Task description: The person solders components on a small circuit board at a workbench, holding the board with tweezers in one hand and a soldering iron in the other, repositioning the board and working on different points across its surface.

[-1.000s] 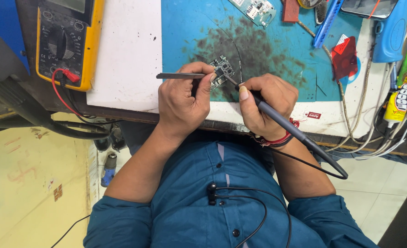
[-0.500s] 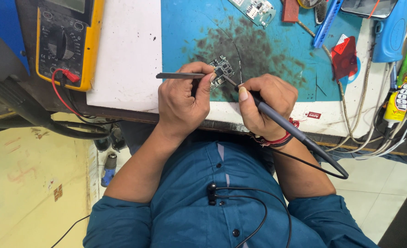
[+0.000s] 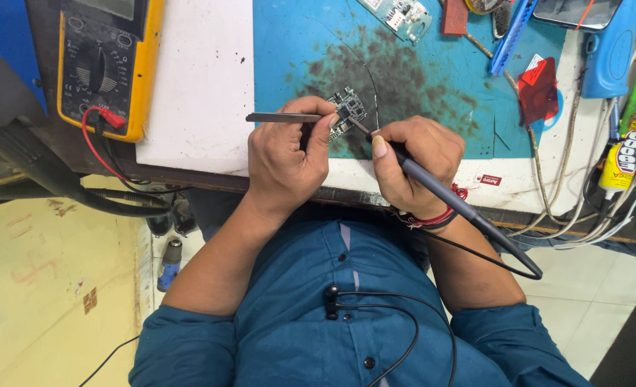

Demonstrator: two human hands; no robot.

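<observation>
A small circuit board (image 3: pixel 349 109) lies on a blue work mat (image 3: pixel 433 79) stained dark in the middle. My left hand (image 3: pixel 289 154) grips metal tweezers (image 3: pixel 278 117), whose tips reach the board's left side. My right hand (image 3: pixel 411 163) holds a grey soldering iron (image 3: pixel 447 195) like a pen, its tip touching the board from the right. The iron's black cable (image 3: pixel 504 261) loops down over my right forearm.
A yellow multimeter (image 3: pixel 106 61) with a red lead sits at the far left on the bench. Another circuit board (image 3: pixel 402 14), a red piece (image 3: pixel 537 89), a blue tool (image 3: pixel 513 32), a glue tube (image 3: pixel 625 158) and several cables (image 3: pixel 583 215) lie at the right.
</observation>
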